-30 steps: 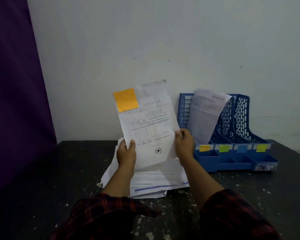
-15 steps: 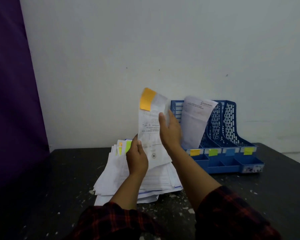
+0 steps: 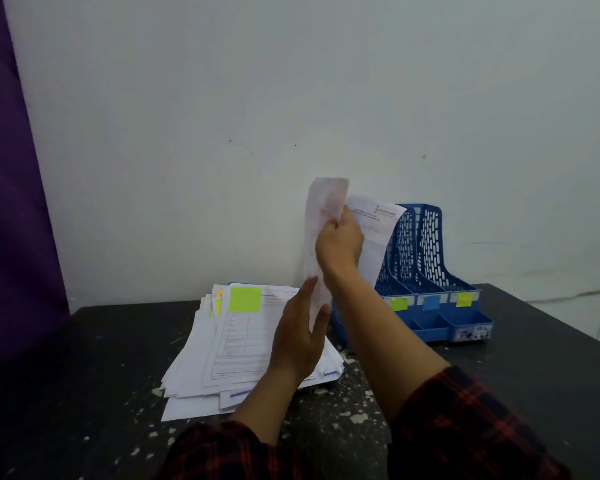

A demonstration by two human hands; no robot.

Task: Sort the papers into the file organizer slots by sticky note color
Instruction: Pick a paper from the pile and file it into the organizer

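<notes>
Just left of the blue file organizer (image 3: 426, 271), a sheet of paper (image 3: 321, 216) is held upright and edge-on to the camera, so its printed face and any sticky note on it cannot be made out. The right hand (image 3: 340, 244) grips this sheet near its upper half, fingers curled round the edge. The left hand (image 3: 300, 334) is lower down with its fingers straight and relaxed, the fingertips at the sheet's bottom edge; whether they touch it cannot be told. Behind the right hand, another white sheet (image 3: 374, 230) stands leaning in the organizer's leftmost slot. Along the organizer's front run small colour tabs: a green tab (image 3: 399, 303), a blue tab (image 3: 430, 302) and a yellow tab (image 3: 464, 299); anything further left is hidden by the right forearm. On the dark speckled table (image 3: 84, 375), left of the organizer, lies a loose stack of papers (image 3: 222, 358), its top sheet bearing a bright green sticky note (image 3: 245, 298) at the far corner, with orange and yellow note edges peeking out beside it. Both forearms emerge from red-and-black plaid sleeves (image 3: 465, 427). A pale wall (image 3: 291, 81) rises behind, and a purple curtain (image 3: 11, 202) hangs at far left.
</notes>
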